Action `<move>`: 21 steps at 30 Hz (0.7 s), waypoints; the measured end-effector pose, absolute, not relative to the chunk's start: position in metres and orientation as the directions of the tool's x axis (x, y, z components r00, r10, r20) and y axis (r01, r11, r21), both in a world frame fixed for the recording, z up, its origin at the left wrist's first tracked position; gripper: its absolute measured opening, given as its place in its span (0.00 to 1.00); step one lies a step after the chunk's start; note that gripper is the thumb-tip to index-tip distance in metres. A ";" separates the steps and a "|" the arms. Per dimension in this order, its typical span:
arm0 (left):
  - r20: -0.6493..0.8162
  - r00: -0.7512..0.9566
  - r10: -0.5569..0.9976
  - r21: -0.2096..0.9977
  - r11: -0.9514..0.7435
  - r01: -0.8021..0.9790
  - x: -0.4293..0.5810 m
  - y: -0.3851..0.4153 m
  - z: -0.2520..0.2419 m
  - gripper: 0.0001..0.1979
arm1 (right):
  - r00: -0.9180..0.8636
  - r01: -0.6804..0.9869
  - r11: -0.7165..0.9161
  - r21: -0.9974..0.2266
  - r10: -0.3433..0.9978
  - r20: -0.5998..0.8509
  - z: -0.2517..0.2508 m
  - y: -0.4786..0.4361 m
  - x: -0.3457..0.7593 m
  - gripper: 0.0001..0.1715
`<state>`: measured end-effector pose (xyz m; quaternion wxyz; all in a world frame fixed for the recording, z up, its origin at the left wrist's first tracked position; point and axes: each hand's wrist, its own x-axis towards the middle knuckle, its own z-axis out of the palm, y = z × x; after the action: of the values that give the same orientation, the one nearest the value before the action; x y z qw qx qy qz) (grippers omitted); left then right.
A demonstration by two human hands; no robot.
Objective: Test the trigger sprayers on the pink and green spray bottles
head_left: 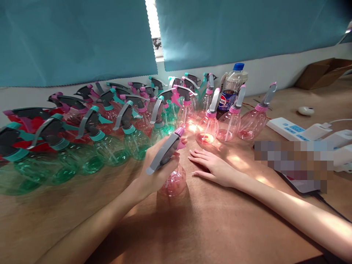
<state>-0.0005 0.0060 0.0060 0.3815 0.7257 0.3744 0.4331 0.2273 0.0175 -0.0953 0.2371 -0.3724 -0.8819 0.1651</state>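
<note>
My left hand (159,165) is wrapped round the neck of a pink spray bottle (173,182) with a grey and pink trigger head. Its clear round body stands on the wooden table (220,223), partly hidden by my fingers. My right hand (205,163) lies flat on the table just right of that bottle, fingers stretched out and holding nothing. Beyond it stand several pink spray bottles, the nearest one (206,128) in bright sunlight. To the left, rows of green spray bottles (111,148) and pink ones crowd together, their trigger heads pointing different ways.
A cola bottle (229,91) with a blue cap stands behind the pink bottles. At right lie a power strip (286,128) with chargers, a blurred-out phone-like device (302,183), and a white earbud case (305,110). A cardboard box (319,75) sits at the back right.
</note>
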 end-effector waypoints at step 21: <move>0.407 0.311 0.859 0.833 -0.489 0.260 0.003 0.003 0.015 0.09 | -0.607 0.570 0.665 -0.482 0.737 0.299 -0.095 0.017 0.227 0.31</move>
<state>0.0025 0.0034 0.0154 0.3342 0.7376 0.3794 0.4476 0.2272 0.0174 -0.0950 0.2423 -0.3714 -0.8797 0.1719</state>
